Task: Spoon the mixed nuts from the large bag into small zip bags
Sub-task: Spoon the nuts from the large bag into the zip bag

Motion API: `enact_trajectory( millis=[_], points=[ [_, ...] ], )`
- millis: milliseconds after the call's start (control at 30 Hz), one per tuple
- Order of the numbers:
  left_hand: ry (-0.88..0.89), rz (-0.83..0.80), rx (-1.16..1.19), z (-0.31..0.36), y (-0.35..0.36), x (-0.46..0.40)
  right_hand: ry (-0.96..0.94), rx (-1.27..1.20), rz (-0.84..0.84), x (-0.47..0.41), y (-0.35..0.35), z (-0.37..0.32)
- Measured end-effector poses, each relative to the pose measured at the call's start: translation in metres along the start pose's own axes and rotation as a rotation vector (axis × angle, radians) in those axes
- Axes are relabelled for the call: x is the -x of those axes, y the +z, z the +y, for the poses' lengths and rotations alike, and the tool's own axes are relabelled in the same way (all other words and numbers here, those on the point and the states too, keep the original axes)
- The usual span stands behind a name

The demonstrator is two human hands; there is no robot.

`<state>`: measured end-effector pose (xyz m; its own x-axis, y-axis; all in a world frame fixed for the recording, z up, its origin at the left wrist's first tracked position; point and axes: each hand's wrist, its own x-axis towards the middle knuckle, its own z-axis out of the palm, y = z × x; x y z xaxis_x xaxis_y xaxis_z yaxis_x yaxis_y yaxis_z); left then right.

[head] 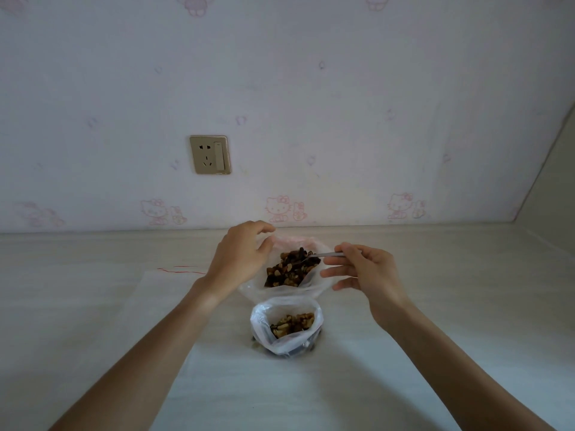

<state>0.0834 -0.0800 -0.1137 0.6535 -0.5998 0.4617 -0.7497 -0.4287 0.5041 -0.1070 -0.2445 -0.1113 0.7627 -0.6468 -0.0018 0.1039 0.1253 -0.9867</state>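
Note:
The large clear bag (pixel 255 290) stands open at the middle of the table, with brown mixed nuts (pixel 291 269) showing inside. My left hand (pixel 239 256) grips its left rim and holds the mouth open. A metal spoon (pixel 323 256) is pinched in my right hand (pixel 367 272), and its bowl reaches left into the nuts. Just in front of the large bag stands a small clear zip bag (pixel 286 325), open at the top and partly filled with nuts.
A pale wooden table (pixel 435 306) meets a patterned wall with a gold socket plate (pixel 210 154). Flat empty zip bags with a red seal line (pixel 180 270) lie left of the large bag. A side panel rises at the right (pixel 547 194).

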Motion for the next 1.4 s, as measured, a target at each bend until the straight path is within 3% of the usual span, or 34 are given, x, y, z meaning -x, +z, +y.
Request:
enact_trajectory(
  millis=[267,567,667,867,1133,1400],
  points=[
    [0.048,0.154,-0.006,0.013,-0.029,0.057,-0.031,-0.049,-0.045,0.022,-0.008,-0.013],
    [-0.192,-0.156,0.089,0.021,-0.026,0.121,0.004,-0.015,-0.148,0.06,-0.023,0.002],
    [-0.222,-0.173,0.17,0.023,-0.025,0.127,-0.013,0.045,-0.159,0.068,-0.023,0.006],
    [-0.242,-0.139,0.25,0.035,-0.025,0.121,-0.257,0.257,-0.262,0.077,-0.017,0.006],
    [-0.28,-0.125,0.256,0.028,-0.024,0.121,-0.78,0.797,-0.445,0.082,-0.021,0.005],
    [-0.308,-0.127,0.31,0.019,-0.019,0.122,-0.63,0.539,-0.378,0.074,-0.022,-0.005]
  ],
)
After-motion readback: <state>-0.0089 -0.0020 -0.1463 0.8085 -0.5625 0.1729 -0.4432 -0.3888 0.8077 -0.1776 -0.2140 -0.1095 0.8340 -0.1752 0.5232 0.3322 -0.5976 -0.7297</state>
